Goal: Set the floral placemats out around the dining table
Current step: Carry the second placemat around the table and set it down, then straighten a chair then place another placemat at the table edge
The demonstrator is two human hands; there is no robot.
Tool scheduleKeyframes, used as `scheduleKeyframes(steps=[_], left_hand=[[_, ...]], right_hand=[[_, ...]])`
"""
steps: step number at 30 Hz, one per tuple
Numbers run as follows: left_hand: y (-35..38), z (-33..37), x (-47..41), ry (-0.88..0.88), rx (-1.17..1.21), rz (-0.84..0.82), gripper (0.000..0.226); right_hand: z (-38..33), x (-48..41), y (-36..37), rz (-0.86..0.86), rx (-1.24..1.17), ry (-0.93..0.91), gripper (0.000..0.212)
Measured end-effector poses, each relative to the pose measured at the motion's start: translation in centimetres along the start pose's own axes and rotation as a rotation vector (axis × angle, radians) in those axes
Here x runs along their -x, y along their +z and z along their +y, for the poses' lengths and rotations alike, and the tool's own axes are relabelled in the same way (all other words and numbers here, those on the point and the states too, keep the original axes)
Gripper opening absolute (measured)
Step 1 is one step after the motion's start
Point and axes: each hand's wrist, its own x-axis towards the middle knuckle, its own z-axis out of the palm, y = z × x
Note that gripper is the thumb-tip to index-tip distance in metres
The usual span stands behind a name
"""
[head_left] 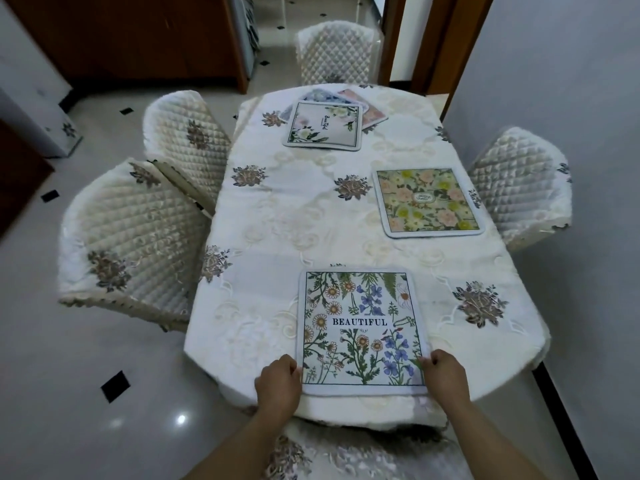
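A floral placemat printed "BEAUTIFUL" [360, 330] lies flat at the near end of the dining table [277, 216]. My left hand [278, 384] pinches its near left edge and my right hand [446, 375] pinches its near right edge. A second placemat with pink and yellow flowers [427, 201] lies at the table's right side, in front of a chair. At the far end a small pile of placemats [325, 124] rests, with a white-and-green one on top and a blue and a pink one partly hidden beneath.
Quilted cream chairs stand around the table: two on the left [135, 237], one on the right [519, 185], one at the far end [334, 51], one under me. A grey wall runs close along the right side. Tiled floor lies to the left.
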Motion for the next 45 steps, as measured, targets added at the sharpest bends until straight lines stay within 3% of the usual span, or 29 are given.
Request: scheduleKeyframes(steps=[3,7,11,14,17,28,35,45], left_hand=[[0.2,0.4,0.2,-0.013,-0.059,-0.003,0.015],[0.0,1.3,0.5,-0.050,-0.134,-0.002,0.015],[-0.7,2.1,1.4,-0.020,-0.296,-0.138,0.007],[-1.6,2.1,2.2,-0.010,-0.338,-0.239,0.014],[-3.7,1.8,2.3,0.010,-0.332,-0.262,0.020],[-16.8,-5.5,1.0,0.076,-0.326,0.049,0.034],[-25.6,-15.3,-0.6,0.128,-0.216,0.136,0.005],[-40.2,-28.6,-6.4,0.224,-0.440,0.268,0.022]], right_hand=[[0.2,-0.1,0.0,-0.006,0.018,-0.007,0.024],[0.7,-0.4,-0.4,-0.042,0.087,-0.033,0.026],[0.7,-0.3,-1.0,-0.036,0.183,-0.148,0.025],[-0.3,0.3,-1.4,-0.145,0.234,-0.190,0.013],[-2.6,0.8,-2.3,-0.225,0.290,-0.234,0.019],[-16.7,5.4,-3.2,-0.102,0.183,-0.543,0.030],[-27.7,10.5,3.2,-0.040,0.137,-0.702,0.034],[-44.4,19.9,14.6,0.085,0.383,-0.749,0.019]])
